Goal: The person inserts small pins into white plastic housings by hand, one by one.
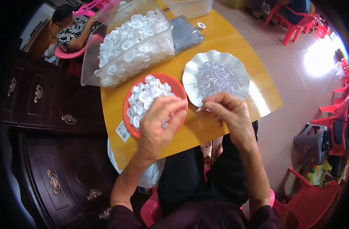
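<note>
My right hand (pixel 232 114) pinches a small clear plastic pin (pixel 200 109) between thumb and fingertips, just over the near rim of a white scalloped plate (pixel 241 70). A heap of similar clear plastic pieces (pixel 216 78) lies on that plate. My left hand (pixel 159 120) is over the right side of an orange-red bowl (pixel 178 84), its fingers curved and apart from the thumb. Nothing shows between them. Small round white plastic caps (pixel 144 95) fill the bowl, partly hidden by this hand.
Behind the bowl, a large clear bin (pixel 91 63) of white plastic parts leans on the yellow table (pixel 258 82). A grey plastic bag (pixel 184 32) and one white cap (pixel 201 25) lie beside it. Dark drawers (pixel 67 160) stand left; a person (pixel 73 32) sits beyond.
</note>
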The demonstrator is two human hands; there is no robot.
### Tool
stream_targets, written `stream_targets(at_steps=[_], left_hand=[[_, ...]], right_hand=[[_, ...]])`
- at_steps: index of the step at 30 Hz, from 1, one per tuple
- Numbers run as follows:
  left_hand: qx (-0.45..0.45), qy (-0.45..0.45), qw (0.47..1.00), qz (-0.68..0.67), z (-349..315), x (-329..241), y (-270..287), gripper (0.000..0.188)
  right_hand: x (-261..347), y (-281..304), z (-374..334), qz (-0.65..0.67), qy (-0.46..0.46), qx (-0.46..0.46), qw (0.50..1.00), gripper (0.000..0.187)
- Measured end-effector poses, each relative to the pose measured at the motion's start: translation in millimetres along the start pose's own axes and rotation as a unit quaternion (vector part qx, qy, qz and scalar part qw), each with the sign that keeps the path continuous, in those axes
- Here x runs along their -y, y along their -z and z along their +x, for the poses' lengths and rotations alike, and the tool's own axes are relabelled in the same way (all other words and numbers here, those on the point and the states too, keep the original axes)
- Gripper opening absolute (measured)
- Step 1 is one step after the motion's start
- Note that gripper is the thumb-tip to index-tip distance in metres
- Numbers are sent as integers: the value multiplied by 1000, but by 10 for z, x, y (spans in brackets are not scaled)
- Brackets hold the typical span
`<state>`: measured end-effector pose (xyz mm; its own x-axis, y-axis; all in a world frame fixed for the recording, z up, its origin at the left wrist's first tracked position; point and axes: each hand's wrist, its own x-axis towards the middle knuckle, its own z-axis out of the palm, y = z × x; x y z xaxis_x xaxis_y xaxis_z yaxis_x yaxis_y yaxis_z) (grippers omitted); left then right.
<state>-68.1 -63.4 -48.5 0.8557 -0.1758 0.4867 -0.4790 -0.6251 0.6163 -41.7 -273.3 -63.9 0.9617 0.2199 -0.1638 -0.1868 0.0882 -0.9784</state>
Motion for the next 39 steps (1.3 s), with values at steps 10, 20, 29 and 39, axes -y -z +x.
stream_targets(at_steps=[10,20,29,39], left_hand=[[7,251,894,-370,-483,-22,-43,20],[-7,174,966,-193,-384,9,-35,15],[134,-79,983,96,-178,32,-438,19],[137,-112,971,163,-310,-19,-495,25]], right_hand=[[-164,-379,-218,75,-45,61,994,17],[-385,-387,-291,124,-43,-17,991,16],[-519,-190,-463,190,-44,-107,975,13],[-535,-115,-488,242,-61,-98,963,14]])
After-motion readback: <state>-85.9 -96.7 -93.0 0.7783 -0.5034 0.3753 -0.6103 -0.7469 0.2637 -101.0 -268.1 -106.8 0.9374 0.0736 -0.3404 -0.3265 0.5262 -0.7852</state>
